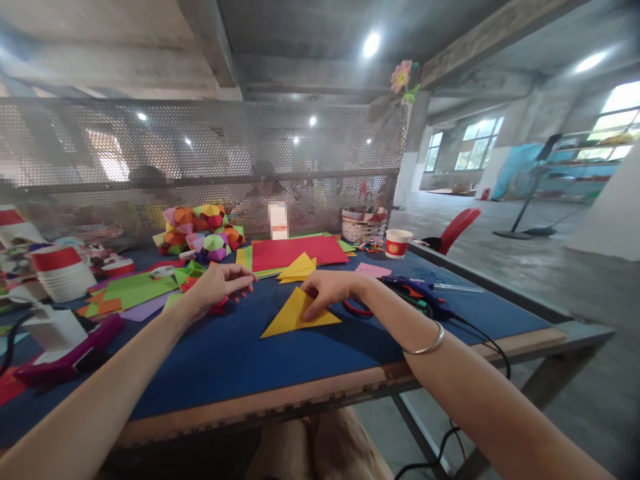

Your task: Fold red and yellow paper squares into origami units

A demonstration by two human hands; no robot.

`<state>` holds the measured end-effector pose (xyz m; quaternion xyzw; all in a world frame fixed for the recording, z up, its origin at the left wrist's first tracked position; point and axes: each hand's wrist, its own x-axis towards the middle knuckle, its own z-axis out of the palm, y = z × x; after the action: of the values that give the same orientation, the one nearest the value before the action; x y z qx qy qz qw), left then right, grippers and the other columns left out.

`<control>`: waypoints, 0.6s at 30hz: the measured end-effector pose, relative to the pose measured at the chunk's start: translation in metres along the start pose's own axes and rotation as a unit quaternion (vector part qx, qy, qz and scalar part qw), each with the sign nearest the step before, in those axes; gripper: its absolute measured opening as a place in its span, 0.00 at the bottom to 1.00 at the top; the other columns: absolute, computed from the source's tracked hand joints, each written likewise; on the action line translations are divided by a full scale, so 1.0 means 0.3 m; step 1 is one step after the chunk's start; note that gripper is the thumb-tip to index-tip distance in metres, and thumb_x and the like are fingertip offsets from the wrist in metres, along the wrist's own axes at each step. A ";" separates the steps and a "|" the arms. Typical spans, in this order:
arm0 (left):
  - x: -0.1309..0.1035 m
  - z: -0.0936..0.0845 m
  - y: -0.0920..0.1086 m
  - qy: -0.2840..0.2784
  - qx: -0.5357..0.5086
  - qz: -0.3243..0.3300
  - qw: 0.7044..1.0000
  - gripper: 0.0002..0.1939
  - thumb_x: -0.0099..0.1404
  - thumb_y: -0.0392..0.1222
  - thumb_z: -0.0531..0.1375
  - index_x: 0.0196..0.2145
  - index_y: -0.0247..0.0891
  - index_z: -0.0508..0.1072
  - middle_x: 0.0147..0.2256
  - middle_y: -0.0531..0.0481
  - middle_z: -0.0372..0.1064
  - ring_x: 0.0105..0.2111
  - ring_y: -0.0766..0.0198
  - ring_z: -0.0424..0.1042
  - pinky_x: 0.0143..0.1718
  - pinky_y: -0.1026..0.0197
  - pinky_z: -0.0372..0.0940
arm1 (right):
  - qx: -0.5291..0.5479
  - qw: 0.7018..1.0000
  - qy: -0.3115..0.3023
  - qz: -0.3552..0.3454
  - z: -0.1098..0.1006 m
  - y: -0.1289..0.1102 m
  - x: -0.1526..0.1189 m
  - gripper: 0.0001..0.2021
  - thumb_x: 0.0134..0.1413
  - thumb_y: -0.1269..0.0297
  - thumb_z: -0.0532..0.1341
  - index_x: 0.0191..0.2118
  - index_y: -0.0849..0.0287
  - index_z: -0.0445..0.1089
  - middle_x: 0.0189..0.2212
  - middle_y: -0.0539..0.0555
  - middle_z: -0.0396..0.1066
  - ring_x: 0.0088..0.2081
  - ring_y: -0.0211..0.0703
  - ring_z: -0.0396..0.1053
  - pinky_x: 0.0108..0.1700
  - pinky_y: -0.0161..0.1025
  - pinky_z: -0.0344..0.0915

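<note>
My right hand (pixel 333 291) grips a yellow folded paper triangle (pixel 285 317), thumb on its front face and fingers at its upper edge. The triangle's long side faces me on the blue tabletop (pixel 215 363). My left hand (pixel 225 287) hovers to the left of it, loosely curled, with nothing visible in its fingers. Behind the triangle lie smaller yellow folded pieces (pixel 299 267), by a stack of coloured sheets topped with red paper (pixel 300 252). Red and green folded paper (pixel 190 275) lies partly hidden behind my left hand.
A glue gun (pixel 415 290) with a cord lies right of my right hand. A paper cup (pixel 399 244) and woven basket (pixel 364 225) stand behind. Folded paper balls (pixel 200 230), stacked cups (pixel 63 273) and a purple power strip (pixel 70 350) occupy the left. A perforated screen (pixel 200 147) borders the back.
</note>
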<state>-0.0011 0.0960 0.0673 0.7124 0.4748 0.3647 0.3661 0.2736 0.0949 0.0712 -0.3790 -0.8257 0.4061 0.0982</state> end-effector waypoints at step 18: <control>-0.008 0.016 0.014 -0.024 0.004 -0.022 0.999 0.25 0.44 0.60 0.72 0.31 0.37 0.78 0.25 0.50 0.73 0.24 0.65 0.68 0.24 0.63 0.64 | 0.150 0.979 -0.138 -0.019 0.106 -0.095 -0.032 0.19 0.36 0.54 0.78 0.33 0.61 0.80 0.28 0.49 0.77 0.29 0.37 0.70 0.31 0.31 0.64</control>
<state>0.0040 0.0918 0.0683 0.7120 0.4824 0.3375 0.3827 0.2498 0.0581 0.0733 -0.2845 -0.7680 0.5719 0.0471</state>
